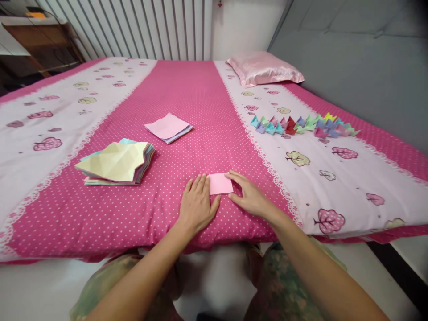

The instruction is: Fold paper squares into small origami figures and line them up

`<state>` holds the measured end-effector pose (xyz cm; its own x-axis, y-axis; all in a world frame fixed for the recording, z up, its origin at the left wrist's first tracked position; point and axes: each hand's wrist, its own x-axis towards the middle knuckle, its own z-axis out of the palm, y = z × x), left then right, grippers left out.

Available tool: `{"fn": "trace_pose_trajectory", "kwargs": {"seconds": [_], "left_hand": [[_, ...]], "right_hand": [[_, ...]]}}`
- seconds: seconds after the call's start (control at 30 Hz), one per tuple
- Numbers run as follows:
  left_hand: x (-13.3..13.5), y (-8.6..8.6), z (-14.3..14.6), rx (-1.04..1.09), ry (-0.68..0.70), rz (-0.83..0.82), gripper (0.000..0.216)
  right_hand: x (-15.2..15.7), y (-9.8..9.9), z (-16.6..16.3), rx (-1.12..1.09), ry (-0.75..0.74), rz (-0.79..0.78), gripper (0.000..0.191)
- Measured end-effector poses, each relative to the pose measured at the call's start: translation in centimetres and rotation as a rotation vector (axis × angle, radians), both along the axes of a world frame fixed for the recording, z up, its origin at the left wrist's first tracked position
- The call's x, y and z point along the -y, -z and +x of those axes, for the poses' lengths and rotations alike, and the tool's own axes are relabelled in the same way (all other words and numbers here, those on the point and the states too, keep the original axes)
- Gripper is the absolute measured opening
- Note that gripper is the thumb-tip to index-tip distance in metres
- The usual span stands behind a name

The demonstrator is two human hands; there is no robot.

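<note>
A small pink sheet of paper (220, 183), which looks folded, lies on the pink dotted bedspread near its front edge. My left hand (198, 200) rests flat over the paper's left side, fingers stretched out and thumb apart. At the right side is my right hand (249, 194), its fingertips by the upper right corner and its thumb by the lower right one, with a gap between them. Beyond my left hand sit a stack of square paper, pink on top (169, 126), and a thicker pile of creased coloured sheets (115, 162).
Several small folded paper shapes (290, 125) in many colours stand in rows at the right. A shiny pink pillow (264, 69) lies at the far right, beside a grey panel (361, 67). A white radiator (147, 29) stands behind the bed.
</note>
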<state>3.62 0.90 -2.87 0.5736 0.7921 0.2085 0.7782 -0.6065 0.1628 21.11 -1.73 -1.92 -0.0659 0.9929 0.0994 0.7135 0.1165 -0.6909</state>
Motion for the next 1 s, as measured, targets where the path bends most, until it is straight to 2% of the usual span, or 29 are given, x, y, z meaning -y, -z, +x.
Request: {"fn": "trace_pose_trajectory", "kwargs": {"seconds": [0.3, 0.4, 0.53, 0.67, 0.77, 0.87, 0.93, 1.0], "left_hand": [[0.0, 0.1, 0.1, -0.031, -0.014, 0.044, 0.055], [0.0, 0.1, 0.2, -0.026, -0.028, 0.05, 0.053], [-0.1, 0.1, 0.3, 0.018, -0.049, 0.024, 0.051], [-0.5, 0.2, 0.6, 0.126, -0.096, -0.034, 0.047], [-1.0, 0.2, 0.8, 0.285, -0.134, -0.092, 0.041], [-1.5, -0.1, 0.6, 0.555, -0.245, -0.261, 0.031], [-1.7, -0.4, 0.4, 0.839, -0.32, -0.443, 0.031], [-1.8, -0.8, 0.2, 1.193, -0.315, -0.645, 0.032]], "right_hand": [[-0.1, 0.4, 0.3, -0.101, 0.018, 0.07, 0.048], [-0.3, 0.8, -0.1, -0.16, 0.076, 0.111, 0.044], [-0.5, 1.2, -1.4, -0.233, 0.207, 0.146, 0.058], [-0.7, 1.4, -3.0, -0.213, 0.253, 0.217, 0.063], [-0.7, 1.3, -3.7, -0.232, 0.237, 0.296, 0.059], [-0.7, 1.0, -4.0, -0.273, 0.202, 0.354, 0.058], [-0.5, 0.6, -4.0, -0.314, 0.188, 0.371, 0.056], [-0.4, 0.4, -3.8, -0.39, 0.181, 0.364, 0.051]]}}
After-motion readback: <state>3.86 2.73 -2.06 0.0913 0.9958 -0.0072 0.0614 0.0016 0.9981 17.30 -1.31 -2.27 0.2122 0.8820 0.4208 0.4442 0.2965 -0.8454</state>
